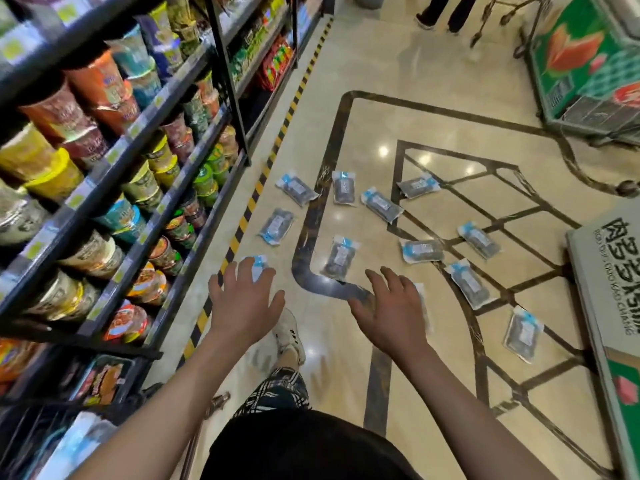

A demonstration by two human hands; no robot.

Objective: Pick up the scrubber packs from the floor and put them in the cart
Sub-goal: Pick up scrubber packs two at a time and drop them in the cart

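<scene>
Several scrubber packs, clear bags with dark pads and blue tops, lie scattered on the polished beige floor. One pack lies between my hands. Another pack is partly hidden under the fingers of my left hand. My right hand covers most of a third pack. Both hands reach forward, palms down, fingers spread, holding nothing. More packs lie farther off, such as one on the left and one on the right. At the bottom left, dark cart bars with a pale pack inside show dimly.
A black shelf rack full of noodle cups lines the left side, edged by yellow-black floor tape. A cardboard box stands at the right, and a green freezer at the top right. Another person's legs stand far ahead. My white shoe is below my hands.
</scene>
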